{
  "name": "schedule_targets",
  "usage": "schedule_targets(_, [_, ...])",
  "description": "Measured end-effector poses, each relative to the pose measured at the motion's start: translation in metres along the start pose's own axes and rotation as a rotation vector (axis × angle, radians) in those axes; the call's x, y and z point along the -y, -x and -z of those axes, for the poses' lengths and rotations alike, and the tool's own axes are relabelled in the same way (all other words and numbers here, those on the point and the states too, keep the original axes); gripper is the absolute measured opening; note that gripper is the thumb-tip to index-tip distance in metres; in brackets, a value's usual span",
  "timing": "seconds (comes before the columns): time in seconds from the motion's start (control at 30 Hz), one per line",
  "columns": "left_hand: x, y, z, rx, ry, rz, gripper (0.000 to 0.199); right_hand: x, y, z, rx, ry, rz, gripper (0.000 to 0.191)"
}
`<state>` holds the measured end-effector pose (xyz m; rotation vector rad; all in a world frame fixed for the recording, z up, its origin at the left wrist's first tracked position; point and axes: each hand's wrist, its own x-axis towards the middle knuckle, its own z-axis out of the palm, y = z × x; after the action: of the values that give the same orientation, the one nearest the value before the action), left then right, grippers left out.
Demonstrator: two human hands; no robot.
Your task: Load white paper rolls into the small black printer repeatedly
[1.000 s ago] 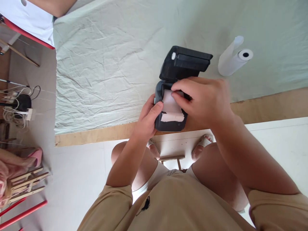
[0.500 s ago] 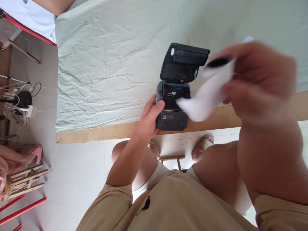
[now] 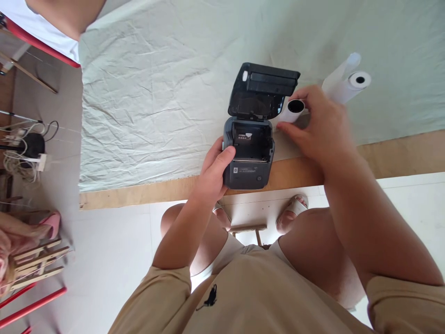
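Observation:
A black portable printer (image 3: 251,174) has its lid raised, and its paper compartment shows no roll inside. My left hand (image 3: 216,169) grips the printer's left side, thumb over the rim. To the right of the lid, my right hand (image 3: 318,123) holds a small white paper roll (image 3: 290,111) with a dark core between thumb and fingers, close to the cloth. Behind that hand, a second white roll (image 3: 349,88) with a loose sheet of paper lies on the cloth.
A wrinkled pale green cloth (image 3: 149,93) covers the table, whose wooden edge (image 3: 139,195) runs in front. Another person's arm (image 3: 71,16) is at the top left. Cables (image 3: 24,157) and a wooden rack (image 3: 38,266) are on the left.
My right hand has moved left and down with the paper roll, away from over the printer's compartment. The second roll has come into view. The printer has shifted slightly left.

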<state>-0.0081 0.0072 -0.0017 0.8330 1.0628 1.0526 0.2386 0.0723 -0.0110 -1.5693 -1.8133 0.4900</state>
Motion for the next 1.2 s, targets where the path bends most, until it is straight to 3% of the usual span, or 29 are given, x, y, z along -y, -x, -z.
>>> schedule_targets(0.07, [0.000, 0.000, 0.000, 0.001, 0.003, -0.005, 0.057, 0.006, 0.004, 0.003, 0.012, 0.002, -0.012, 0.054])
schedule_targets(0.13, [0.000, 0.000, 0.000, 0.005, 0.008, -0.002, 0.057, 0.012, 0.008, 0.012, -0.040, -0.045, 0.067, 0.050])
schedule_targets(0.23, [-0.001, 0.000, -0.001, 0.006, 0.027, 0.001, 0.058, 0.008, 0.009, 0.029, -0.345, -0.063, 0.219, 0.019])
schedule_targets(0.3, [-0.001, 0.000, -0.002, 0.002, 0.038, -0.005, 0.057, -0.008, 0.004, 0.035, -0.553, 0.027, 0.257, 0.023])
schedule_targets(0.33, [-0.001, -0.001, -0.002, -0.001, 0.037, -0.009, 0.057, -0.019, 0.001, 0.036, -0.587, 0.089, 0.228, 0.031])
schedule_targets(0.47, [0.000, -0.001, -0.002, -0.007, 0.002, -0.012, 0.055, -0.051, -0.013, 0.029, -0.418, 0.189, -0.069, 0.058])
schedule_targets(0.63, [0.000, -0.001, -0.002, -0.013, 0.018, -0.021, 0.055, -0.050, -0.017, 0.023, -0.316, 0.092, -0.257, 0.063])
schedule_targets(0.8, [-0.001, -0.001, -0.004, -0.025, 0.060, -0.027, 0.056, -0.049, -0.012, 0.026, -0.150, 0.156, -0.136, 0.051])
schedule_targets(1.0, [0.001, -0.002, -0.003, -0.018, 0.071, -0.032, 0.056, -0.045, -0.010, 0.028, -0.099, 0.048, -0.161, 0.072])
schedule_targets(1.1, [0.001, -0.003, -0.003, -0.016, 0.074, -0.038, 0.056, -0.039, -0.010, 0.029, -0.073, 0.109, -0.181, 0.062])
schedule_targets(1.2, [0.002, -0.003, -0.003, -0.020, 0.081, -0.045, 0.057, -0.038, -0.009, 0.029, -0.082, 0.107, -0.184, 0.070])
